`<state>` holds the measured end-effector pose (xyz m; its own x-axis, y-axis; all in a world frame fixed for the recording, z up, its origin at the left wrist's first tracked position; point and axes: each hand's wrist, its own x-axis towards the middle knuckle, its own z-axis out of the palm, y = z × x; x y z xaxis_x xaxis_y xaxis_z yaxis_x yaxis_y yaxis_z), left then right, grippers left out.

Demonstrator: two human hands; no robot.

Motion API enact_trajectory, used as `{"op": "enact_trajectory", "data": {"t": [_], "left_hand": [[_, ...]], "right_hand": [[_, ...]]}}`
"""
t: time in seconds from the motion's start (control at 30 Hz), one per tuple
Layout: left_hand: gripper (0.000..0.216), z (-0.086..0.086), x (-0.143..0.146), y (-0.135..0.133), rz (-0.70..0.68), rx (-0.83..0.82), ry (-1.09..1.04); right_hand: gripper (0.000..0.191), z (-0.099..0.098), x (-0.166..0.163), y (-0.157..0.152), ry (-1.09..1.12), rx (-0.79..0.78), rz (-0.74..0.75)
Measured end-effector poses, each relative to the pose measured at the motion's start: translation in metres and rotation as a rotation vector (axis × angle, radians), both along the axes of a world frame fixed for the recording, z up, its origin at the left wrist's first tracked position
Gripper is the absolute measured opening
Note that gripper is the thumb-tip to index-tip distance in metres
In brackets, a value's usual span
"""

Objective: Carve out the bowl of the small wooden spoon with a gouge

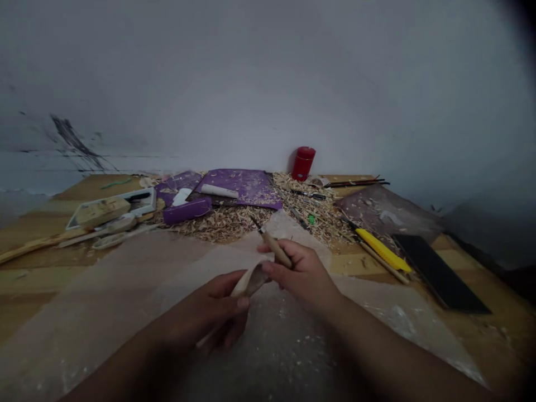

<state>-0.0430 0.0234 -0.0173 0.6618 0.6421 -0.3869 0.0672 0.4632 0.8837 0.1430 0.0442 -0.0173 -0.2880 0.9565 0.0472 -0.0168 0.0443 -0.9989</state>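
My left hand (218, 304) is closed around a pale wooden spoon (252, 281), its hollowed bowl tilted up toward the right and its handle end showing below my fingers. In my right hand (299, 271) lies a carving knife (276, 248) with a wooden handle; its thin dark blade points up and to the left, apart from the spoon. My right thumb rests at the rim of the bowl, and some fingers behind it are hidden. Both hands are above a translucent plastic sheet (176, 265) spread over the wooden table (31, 285).
Wood shavings (234, 223) heap up behind my hands, around purple wrappings (243, 187). At the wall stands a red canister (304, 163). A yellow cutter (383, 249) and a dark flat block (439, 272) lie right. On the left a white tray (153, 201) holds wooden pieces.
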Motion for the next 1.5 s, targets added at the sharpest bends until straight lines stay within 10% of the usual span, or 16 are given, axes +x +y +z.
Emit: {"op": "enact_trajectory", "data": {"t": [0.4,0.87,1.17,1.5], "left_hand": [[0.063,-0.003,-0.01,0.006,0.298,0.178,-0.487],[0.023,-0.016,0.003,0.003,0.572,0.369,-0.167],[0.025,-0.004,-0.002,0.012,0.769,0.203,-0.333],[0.025,0.003,-0.001,0.011,0.797,0.183,-0.378]], "right_hand": [[0.017,-0.015,-0.005,0.004,0.197,-0.122,-0.049],[0.014,-0.013,-0.016,-0.018,0.11,-0.148,0.169],[0.015,-0.013,-0.01,-0.023,-0.443,0.25,0.088],[0.027,-0.003,-0.013,-0.031,-0.58,0.464,0.169]]}}
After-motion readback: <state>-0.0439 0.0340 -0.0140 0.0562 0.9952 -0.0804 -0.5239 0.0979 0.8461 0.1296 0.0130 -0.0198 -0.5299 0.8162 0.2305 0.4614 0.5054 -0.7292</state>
